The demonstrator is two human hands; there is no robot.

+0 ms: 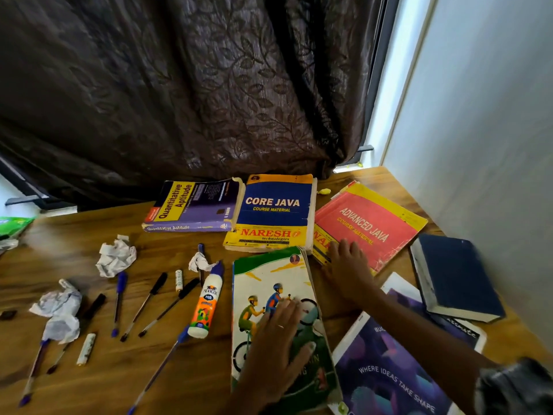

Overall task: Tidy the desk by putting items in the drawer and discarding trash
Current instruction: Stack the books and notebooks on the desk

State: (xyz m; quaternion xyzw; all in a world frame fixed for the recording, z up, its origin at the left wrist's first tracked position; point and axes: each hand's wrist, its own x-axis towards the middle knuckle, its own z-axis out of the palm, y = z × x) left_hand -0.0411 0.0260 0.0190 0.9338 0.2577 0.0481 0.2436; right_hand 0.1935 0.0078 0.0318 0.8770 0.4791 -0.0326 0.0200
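Near the right of the surface [185,369], the left hand [278,345] lies flat, fingers straight, on the cyclist book [269,283] while the right hand [348,265], open and gripping nothing, touches the red Java book [377,223]; better to square both into one stack before lifting.

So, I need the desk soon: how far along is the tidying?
Nothing looks put away. The left hand rests flat on the cyclist-cover book, and the right hand touches the red Advanced Java book. Crumpled white paper, pens and the glue bottle remain.
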